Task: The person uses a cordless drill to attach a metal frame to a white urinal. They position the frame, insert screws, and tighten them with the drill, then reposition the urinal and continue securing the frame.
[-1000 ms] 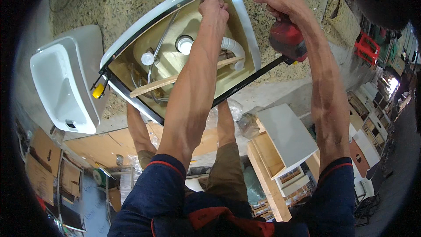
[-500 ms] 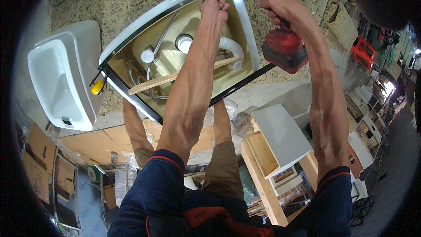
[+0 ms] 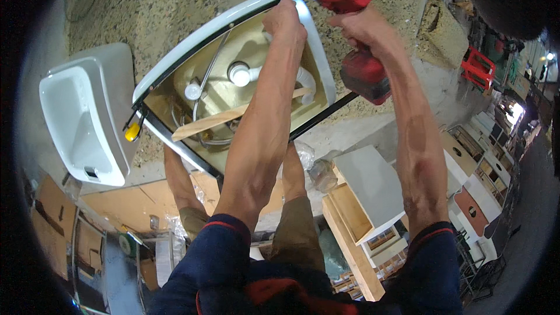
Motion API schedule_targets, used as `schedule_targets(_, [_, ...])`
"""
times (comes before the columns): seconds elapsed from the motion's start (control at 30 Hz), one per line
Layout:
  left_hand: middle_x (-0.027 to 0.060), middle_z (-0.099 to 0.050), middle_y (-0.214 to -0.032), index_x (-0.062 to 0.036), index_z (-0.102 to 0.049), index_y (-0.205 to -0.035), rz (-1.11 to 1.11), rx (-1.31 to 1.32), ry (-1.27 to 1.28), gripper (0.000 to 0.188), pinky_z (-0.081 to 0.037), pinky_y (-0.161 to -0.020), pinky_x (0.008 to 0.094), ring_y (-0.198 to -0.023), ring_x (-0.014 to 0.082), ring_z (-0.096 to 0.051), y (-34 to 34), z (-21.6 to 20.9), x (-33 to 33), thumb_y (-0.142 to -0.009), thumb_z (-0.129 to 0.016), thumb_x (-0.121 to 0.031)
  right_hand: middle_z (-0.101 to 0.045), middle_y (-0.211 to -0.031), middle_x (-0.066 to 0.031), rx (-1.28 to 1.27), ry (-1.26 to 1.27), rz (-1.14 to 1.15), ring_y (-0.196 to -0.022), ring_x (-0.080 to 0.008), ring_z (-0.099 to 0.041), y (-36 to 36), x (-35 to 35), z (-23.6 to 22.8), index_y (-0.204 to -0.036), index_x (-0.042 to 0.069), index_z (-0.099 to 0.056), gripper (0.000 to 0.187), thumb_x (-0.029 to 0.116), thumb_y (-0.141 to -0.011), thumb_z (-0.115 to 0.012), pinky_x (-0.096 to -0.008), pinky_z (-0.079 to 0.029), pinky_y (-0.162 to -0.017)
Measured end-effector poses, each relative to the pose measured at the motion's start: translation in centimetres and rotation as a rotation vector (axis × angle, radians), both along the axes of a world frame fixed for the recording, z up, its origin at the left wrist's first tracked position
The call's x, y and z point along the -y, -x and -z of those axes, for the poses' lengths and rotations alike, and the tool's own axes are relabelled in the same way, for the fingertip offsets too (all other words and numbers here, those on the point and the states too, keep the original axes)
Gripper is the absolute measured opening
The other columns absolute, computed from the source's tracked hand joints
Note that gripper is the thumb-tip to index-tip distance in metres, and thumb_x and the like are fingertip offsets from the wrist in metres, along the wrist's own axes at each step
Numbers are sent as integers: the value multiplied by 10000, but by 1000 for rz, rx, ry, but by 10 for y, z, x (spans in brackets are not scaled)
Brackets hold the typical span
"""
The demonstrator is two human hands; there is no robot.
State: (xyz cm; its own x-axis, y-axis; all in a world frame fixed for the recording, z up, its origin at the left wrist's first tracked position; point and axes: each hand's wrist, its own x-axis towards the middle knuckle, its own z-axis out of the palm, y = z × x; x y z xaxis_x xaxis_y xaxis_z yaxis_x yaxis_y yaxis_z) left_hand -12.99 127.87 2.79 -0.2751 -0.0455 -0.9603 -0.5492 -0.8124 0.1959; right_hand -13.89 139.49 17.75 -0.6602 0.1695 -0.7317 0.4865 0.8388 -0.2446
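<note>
Gripping a red power drill (image 3: 350, 17) in the right hand (image 3: 361, 26), fingers wrapped tight round its handle, battery block hanging at the near right, nose pointed left at the far corner of an upturned sink unit (image 3: 233, 81). Left hand (image 3: 284, 20) closed over the white rim at that same far corner, just beside the drill's tip; cannot tell whether anything small sits pinched under the fingers. Inside the unit's hollow underside: a white drain fitting (image 3: 239, 74) in the middle, a white curved pipe (image 3: 306, 79) running right from it, a wooden slat (image 3: 216, 122) lying across the near part, a yellow-tipped piece (image 3: 133, 132) at the left corner of the black frame. Separate white ceramic basin (image 3: 87, 116) lying on the speckled floor just left of the unit. Open white cabinet (image 3: 364, 192) at the near right, well apart from both hands.
</note>
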Motion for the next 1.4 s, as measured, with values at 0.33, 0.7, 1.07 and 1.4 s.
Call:
schedule_targets(0.33, [100, -590, -755, -42, -589, -897, -74, -10, -438, 112, -384, -469, 355, -536, 198, -473, 34, -10, -7, -921, -558, -147, -733, -972, -92, -177, 40, -24, -912, -221, -688, -4, 3, -19, -1180, 108, -671, 495, 255, -718, -773, -369, -538, -830])
schedule_targets(0.7, [67, -566, -738, -25, -570, -871, -170, -215, -214, 124, -276, -434, 273, -459, 104, -337, -27, -68, 36, -932, -540, -128, -538, -631, 53, -65, 624, 520, -500, -59, -455, -87, 9, -15, -904, 97, -630, 154, 180, -853, -749, -255, -347, -447])
schedule_targets(1.07, [127, -715, -793, 24, -630, -1052, 367, -522, 294, 165, -358, -428, 216, -469, 66, -464, -148, -25, 149, -919, -580, -61, -512, -630, 38, 44, 739, 515, -513, -59, -448, -114, 79, 32, -926, 76, -593, 165, 161, -892, -730, -245, -352, -469])
schedule_targets(1.4, [114, -638, -740, -25, -572, -898, 255, -397, 106, 243, -347, -460, 258, -532, 131, -509, -146, 0, 170, -999, -503, -235, -518, -624, 31, -96, 614, 243, -527, -74, -452, -102, 97, 43, -868, 69, -607, 138, 145, -879, -722, -271, -357, -476])
